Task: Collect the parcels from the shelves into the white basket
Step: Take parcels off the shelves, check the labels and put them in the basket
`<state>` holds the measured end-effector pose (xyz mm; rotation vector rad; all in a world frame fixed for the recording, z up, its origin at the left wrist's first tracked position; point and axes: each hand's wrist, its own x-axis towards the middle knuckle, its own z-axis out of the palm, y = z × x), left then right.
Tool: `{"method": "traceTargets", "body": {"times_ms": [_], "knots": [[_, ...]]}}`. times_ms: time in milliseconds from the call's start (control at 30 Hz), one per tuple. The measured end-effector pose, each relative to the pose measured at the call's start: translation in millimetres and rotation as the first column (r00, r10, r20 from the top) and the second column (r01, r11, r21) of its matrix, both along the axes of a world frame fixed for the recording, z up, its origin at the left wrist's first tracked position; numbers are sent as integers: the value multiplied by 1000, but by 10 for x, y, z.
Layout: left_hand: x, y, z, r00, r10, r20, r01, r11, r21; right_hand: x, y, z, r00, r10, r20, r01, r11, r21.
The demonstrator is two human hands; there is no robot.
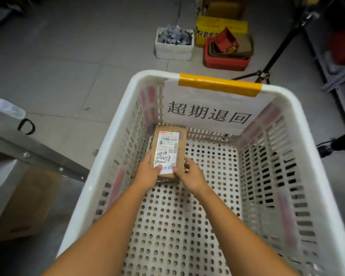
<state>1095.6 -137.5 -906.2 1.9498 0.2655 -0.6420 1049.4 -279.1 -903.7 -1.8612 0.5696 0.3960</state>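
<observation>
1. You have the white basket (117, 140) right in front of you. Its rim is high on all four sides, with yellow tape (219, 86) on the far edge and a paper sign (209, 114) hanging inside the far wall.
2. The perforated basket floor is open to the right of your hands and toward you.
3. The parcel (168, 150) is a brown carton, label up, low in the far-left corner. Its far end is at the base of the far wall and its left side is near the left wall.
4. Your left hand (147, 172) grips the parcel's near-left corner, thumb on the label.
5. Your right hand (191, 176) grips the near-right edge, fingers (177, 170) curled narrow against the carton.
6. You can't tell if the near end rests on the floor.
7. Outside the basket, a metal shelf edge (38, 154) is close on the left, and a tripod (263, 74) stands beyond the far-right corner.
</observation>
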Motion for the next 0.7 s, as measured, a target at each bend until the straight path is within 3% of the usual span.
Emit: {"method": "traceTargets", "body": {"times_ms": [200, 367, 467, 700], "knots": [[-171, 122, 1174, 945, -326, -38, 324, 910, 260, -293, -310, 1329, 978, 89, -188, -142, 945, -296], [-170, 332, 2426, 773, -633, 33, 568, 716, 405, -732, -472, 2730, 978, 48, -202, -140, 874, -466], [-194, 360, 3171, 667, -742, 63, 629, 606, 487, -1069, -498, 3519, 987, -13, -158, -79, 826, -559], [-673, 252, 4692, 461, -869, 183, 669, 475, 572, -2005, -312, 4866, 991, -133, -31, 82, 761, -643]]}}
